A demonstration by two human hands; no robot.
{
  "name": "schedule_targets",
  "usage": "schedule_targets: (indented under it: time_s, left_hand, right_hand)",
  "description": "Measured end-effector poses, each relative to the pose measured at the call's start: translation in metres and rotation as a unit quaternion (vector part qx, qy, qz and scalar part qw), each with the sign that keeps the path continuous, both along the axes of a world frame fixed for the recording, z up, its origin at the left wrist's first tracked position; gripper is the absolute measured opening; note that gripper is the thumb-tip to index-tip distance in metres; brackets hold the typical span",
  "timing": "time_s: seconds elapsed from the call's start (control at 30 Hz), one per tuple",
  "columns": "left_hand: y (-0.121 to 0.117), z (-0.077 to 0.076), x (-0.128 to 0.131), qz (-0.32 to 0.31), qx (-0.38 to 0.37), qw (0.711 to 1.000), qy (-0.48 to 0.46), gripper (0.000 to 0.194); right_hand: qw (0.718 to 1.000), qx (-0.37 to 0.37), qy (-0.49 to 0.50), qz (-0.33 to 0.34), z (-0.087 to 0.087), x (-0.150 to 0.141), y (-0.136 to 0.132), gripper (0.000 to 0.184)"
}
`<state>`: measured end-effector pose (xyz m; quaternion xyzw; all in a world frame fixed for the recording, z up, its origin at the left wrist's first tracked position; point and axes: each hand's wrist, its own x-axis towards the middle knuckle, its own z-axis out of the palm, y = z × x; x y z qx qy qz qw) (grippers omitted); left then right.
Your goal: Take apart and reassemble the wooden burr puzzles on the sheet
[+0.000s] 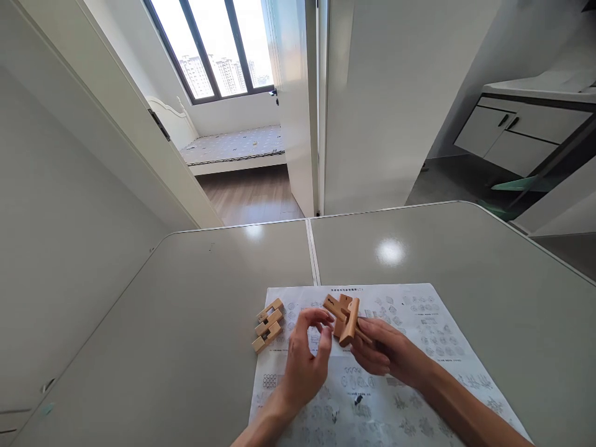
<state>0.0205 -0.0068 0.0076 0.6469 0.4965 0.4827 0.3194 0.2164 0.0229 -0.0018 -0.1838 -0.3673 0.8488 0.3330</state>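
Note:
My right hand grips a partly joined wooden burr puzzle, made of several interlocked brown bars, and holds it above the printed sheet. Just left of the puzzle is my left hand, its thumb and fingers curved apart with a gap between them; I see nothing in it. Several notched wooden puzzle pieces in a lighter tone lie side by side at the sheet's left edge. Beneath both hands spreads the instruction sheet, covered in small line drawings.
The grey table has a seam running away from me and a pale raised rim. Beyond it stand an open door, a bed under a window, and a white cabinet at the right.

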Motion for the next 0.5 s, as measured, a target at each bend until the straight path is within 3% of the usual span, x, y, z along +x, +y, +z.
schedule_targets:
  time_s: [0.1,0.23,0.37,0.5]
  left_hand:
    - [0.001,0.004,-0.004,-0.024,-0.012,0.999,-0.03,0.029]
    - [0.001,0.016,-0.006,-0.155,0.001,0.987,-0.049,0.057]
    - [0.002,0.021,-0.004,-0.214,-0.009,0.974,-0.069,0.056]
    - [0.003,0.018,-0.003,-0.213,-0.019,0.975,-0.06,0.058]
  right_hand:
    - [0.999,-0.004,0.025,0.046,-0.004,0.002,-0.002,0.041]
    - [0.994,-0.012,0.045,0.104,-0.008,0.002,-0.004,0.045]
    - [0.986,-0.021,0.062,0.156,-0.006,-0.005,-0.008,0.048]
    - [0.983,-0.044,0.063,0.164,-0.002,-0.01,-0.011,0.052]
